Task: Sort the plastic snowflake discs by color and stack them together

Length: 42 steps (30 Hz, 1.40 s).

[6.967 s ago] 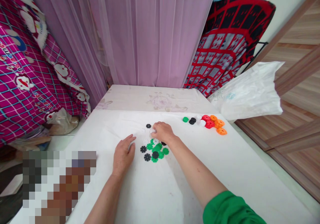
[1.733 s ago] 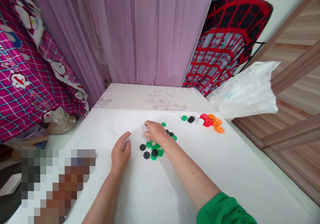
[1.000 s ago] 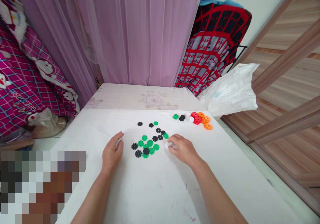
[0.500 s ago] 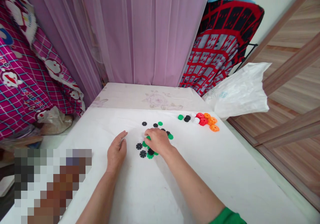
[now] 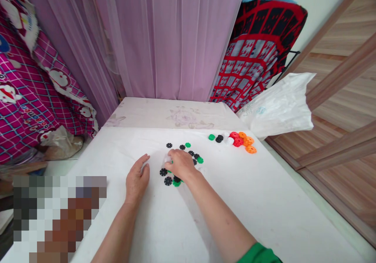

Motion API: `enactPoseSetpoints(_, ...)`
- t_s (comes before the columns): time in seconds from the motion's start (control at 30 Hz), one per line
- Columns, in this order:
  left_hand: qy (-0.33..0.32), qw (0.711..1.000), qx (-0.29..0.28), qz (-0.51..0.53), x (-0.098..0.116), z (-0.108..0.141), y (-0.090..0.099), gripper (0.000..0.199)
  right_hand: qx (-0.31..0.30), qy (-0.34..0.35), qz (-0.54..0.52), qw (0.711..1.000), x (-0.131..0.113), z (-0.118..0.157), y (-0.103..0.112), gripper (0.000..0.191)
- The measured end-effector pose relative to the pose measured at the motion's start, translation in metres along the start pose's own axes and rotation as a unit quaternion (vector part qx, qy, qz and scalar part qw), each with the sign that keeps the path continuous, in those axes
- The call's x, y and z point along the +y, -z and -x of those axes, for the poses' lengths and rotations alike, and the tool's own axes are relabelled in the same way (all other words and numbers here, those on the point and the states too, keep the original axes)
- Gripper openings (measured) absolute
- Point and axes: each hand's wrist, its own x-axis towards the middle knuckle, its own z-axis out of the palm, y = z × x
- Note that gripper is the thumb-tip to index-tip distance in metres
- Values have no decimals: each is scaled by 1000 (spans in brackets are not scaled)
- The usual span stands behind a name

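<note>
Notched plastic discs lie loosely on a white-covered table [image 5: 164, 231]. Black discs [image 5: 168, 181] and green discs [image 5: 176, 183] are scattered around and under my right hand [image 5: 182, 163]. That hand reaches over the middle of the group, its thumb and fingertips near a white disc [image 5: 168, 159]; the fingers are bent close together, and whether they grip the disc is hard to see. My left hand [image 5: 138, 180] rests to the left of the discs, its fingers and thumb apart, holding nothing.
At the table's right back lie green, black, white, red [image 5: 235, 139] and orange discs [image 5: 249, 141]. Beyond them stands a white plastic bag [image 5: 279, 108]. A purple curtain [image 5: 176, 40] hangs behind the table. Wooden doors [image 5: 346, 98] are at the right.
My right hand has shifted slightly left, uncovering black discs on its right side and covering more of the green ones. My left hand has hardly moved.
</note>
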Motion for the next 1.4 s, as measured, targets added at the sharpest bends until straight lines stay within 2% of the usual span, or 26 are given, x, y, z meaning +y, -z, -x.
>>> enactPoseSetpoints(0.13, 0, 1000, -3, -4, -1, -1, 0, 36, 55, -47, -37, 997, 49, 32, 21, 23)
enactPoseSetpoints(0.23, -3, 1000, -6, -4, 0, -1, 0, 36, 59, -85, -26, 994, 82, 57, 31, 22)
enactPoseSetpoints(0.33, 3, 1000, -5, -4, 0, -1, 0, 37, 51, -101, -7, 994, 100, 72, 32, 22)
enactPoseSetpoints(0.57, 5, 1000, -6, -7, 0, -1, 1, 37, 24, -93, 28, 995, 102, 76, 21, 25)
enactPoseSetpoints(0.7, 2, 1000, -3, -7, 0, -1, 1, 35, 20, -86, 10, 996, 104, 77, 22, 28)
enactPoseSetpoints(0.83, -1, 1000, -2, -5, -2, -2, 0, 34, 5, -95, -22, 995, 109, 80, 19, 46)
enactPoseSetpoints(0.93, -2, 1000, -6, -7, -3, -2, -1, 35, -6, -89, -36, 995, 110, 78, 9, 57)
enactPoseSetpoints(1.07, 5, 1000, -10, -11, -2, -2, 0, 37, 24, -102, -24, 994, 106, 72, -6, 55)
enactPoseSetpoints(1.2, 3, 1000, -12, -15, 0, -2, 1, 37, 28, -120, -4, 992, 108, 70, -12, 55)
enactPoseSetpoints(1.4, 3, 1000, -14, -20, -2, -4, 2, 36, 55, -157, -10, 986, 138, 73, -7, 50)
